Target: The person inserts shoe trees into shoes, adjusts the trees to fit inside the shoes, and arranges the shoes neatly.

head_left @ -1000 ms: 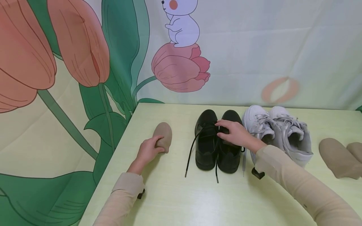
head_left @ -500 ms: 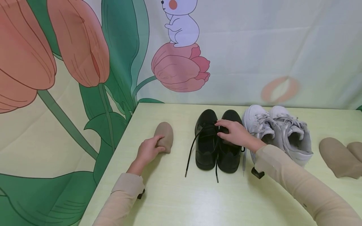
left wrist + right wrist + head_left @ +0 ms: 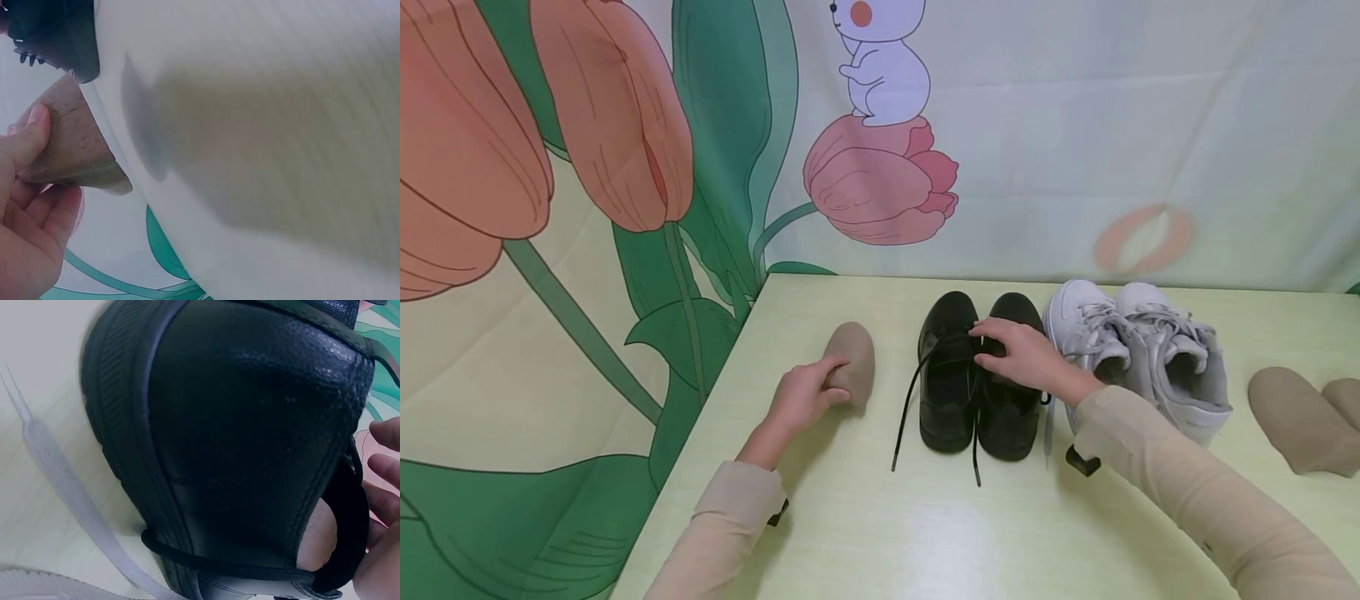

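Observation:
My left hand (image 3: 799, 398) pinches a beige, toe-shaped shoe insert (image 3: 856, 362) between thumb and fingers, left of the shoes. In the left wrist view the insert (image 3: 75, 140) looks hollow-sided and stands apart from its shadow, off the table. Two black lace-up shoes stand side by side, toes toward the wall; the left one (image 3: 946, 408) has loose laces. On the right black shoe (image 3: 1009, 425), my right hand (image 3: 1022, 350) grips the tongue. The right wrist view shows skin inside that shoe's opening, with the fingers beyond the black tongue (image 3: 350, 519).
A pair of white lace-up sneakers (image 3: 1183, 392) stands right of the black shoes, close against them. Further right lie more beige inserts (image 3: 1296, 421), partly cut off by the frame. The pale table (image 3: 917, 533) ends at a printed cloth backdrop (image 3: 1022, 150).
My left hand has moved a little to the right with the beige insert, bringing it closer to the black shoes. The right hand and the shoes stay where they were.

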Demonstrator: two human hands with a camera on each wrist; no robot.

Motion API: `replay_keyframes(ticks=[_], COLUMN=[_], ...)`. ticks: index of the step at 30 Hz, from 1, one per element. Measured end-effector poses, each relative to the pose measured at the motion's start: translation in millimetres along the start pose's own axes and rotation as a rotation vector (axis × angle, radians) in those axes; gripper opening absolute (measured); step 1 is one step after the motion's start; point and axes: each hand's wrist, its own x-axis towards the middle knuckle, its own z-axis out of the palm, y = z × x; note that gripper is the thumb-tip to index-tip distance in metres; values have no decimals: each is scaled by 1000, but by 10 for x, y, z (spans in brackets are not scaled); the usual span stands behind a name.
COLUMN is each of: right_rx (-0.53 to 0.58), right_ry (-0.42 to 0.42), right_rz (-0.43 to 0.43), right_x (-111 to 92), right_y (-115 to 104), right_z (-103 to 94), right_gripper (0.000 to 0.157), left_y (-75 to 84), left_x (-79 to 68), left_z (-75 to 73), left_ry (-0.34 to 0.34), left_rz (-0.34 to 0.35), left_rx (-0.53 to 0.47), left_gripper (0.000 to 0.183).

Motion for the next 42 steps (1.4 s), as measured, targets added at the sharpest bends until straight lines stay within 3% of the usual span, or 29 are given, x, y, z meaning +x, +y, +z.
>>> replay_keyframes(ticks=[13,31,42], right_rx=[-31,-206,-332], right_ry=[17,-2,110], right_rz=[-43,-144,-269], right_x=[39,107,135], right_y=[-63,-142,-80], right_z=[20,99,172], right_gripper=[39,41,36], left_y=[140,379,517], left_x=[-15,-43,-55], left_z=[-95,-195,-219], left_ry=[-35,-34,-46], left_rz=[41,129,164], left_rx=[22,42,41], left_gripper=[47,49,48])
